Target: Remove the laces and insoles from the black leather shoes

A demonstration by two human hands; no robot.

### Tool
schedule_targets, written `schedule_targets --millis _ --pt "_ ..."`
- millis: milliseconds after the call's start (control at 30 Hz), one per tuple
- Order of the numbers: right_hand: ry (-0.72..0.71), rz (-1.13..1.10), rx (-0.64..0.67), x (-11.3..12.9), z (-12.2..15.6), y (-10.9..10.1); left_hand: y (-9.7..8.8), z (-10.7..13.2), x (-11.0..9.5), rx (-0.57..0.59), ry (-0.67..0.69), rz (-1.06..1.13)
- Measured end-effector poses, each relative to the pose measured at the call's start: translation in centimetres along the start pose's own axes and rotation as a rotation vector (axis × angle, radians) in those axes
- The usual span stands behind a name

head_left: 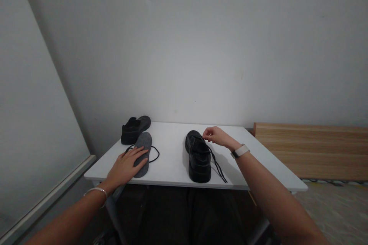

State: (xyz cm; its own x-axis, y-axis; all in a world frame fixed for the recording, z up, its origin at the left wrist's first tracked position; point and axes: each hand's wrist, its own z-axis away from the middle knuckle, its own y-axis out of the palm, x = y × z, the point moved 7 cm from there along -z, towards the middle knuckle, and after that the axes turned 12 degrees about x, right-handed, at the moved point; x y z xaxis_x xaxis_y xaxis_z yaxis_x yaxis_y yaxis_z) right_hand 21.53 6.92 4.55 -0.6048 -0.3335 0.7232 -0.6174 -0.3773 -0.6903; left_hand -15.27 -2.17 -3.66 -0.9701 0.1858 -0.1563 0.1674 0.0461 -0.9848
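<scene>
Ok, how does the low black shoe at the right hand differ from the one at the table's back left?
The black shoe at the right hand trails dark laces; the back-left black shoe shows none clearly. The first stands nearer, toe pointing away; the second stands farther back, toe angled rightward. Both sit on the white table.

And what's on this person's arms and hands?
Both forearms are bare, no sleeves or gloves showing. Above the left hand is a thin, pale bangle; above the right hand, a whitish wristband with a dark section.
</scene>
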Motion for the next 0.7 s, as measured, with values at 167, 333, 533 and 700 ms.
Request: schedule_targets --millis 167,333,533,700 --pt "-0.018 -0.086 -0.047 -0.3 -0.7 0.2 0.0 0.1 -0.1 0.005 -0.006 -0.017" --pt "-0.097 -0.317 -0.078 0.7 -0.8 0.2 -0.1 0.2 -0.2 -0.002 0.000 -0.021" --pt "-0.275 -0.680 -0.136 4.0 0.2 -1.7 0.1 0.1 -0.1 -0.005 -0.003 -0.017" --pt "-0.496 -0.824 -0.379 6.2 2.0 -6.6 0.1 0.1 0.0 -0.006 0.001 -0.015"
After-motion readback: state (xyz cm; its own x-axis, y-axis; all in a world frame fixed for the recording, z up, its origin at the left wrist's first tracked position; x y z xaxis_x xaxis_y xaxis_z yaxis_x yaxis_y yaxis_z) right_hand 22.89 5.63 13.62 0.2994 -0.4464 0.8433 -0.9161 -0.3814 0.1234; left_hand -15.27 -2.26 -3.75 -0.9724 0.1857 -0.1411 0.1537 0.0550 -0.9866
